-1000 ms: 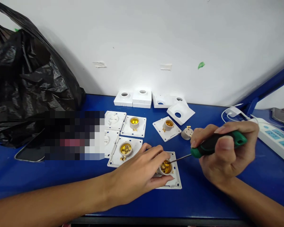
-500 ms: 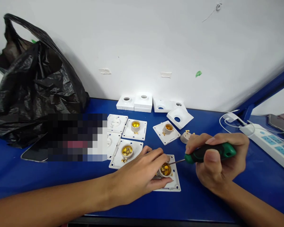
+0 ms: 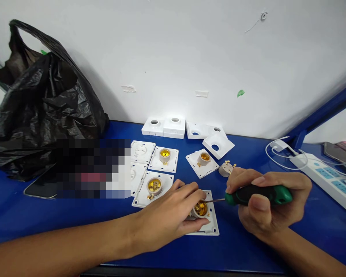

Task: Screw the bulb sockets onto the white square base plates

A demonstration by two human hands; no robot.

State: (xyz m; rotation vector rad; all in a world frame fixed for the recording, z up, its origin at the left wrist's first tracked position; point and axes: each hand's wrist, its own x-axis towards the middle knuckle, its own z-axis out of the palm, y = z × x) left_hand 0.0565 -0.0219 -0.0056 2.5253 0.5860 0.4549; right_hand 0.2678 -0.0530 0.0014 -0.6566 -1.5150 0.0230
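My left hand [image 3: 180,207] is closed around a lamp socket [image 3: 201,209] with a gold-coloured inside, partly hidden by the fingers. This socket sits on a square white base plate [image 3: 212,225] lying on the blue table. In my right hand [image 3: 268,204] is a screwdriver [image 3: 258,195] with a green and black handle, held nearly level. Its thin shaft points left, and the tip is at the inside of the socket. Another base plate with a socket [image 3: 154,187] lies just left of my left hand. Beyond my right hand rests a loose socket [image 3: 226,168] with brass terminals.
More sockets on plates [image 3: 165,155] and white covers with round holes [image 3: 174,129] lie towards the wall. A black plastic bag [image 3: 54,96] stands at left beside a phone [image 3: 42,184] and a blurred-out patch. A power strip [image 3: 331,175] with white cables is at right.
My right hand has tipped the screwdriver flatter, its handle end now slightly lower and further right. My left hand stays on the socket. The whole view has shifted slightly.
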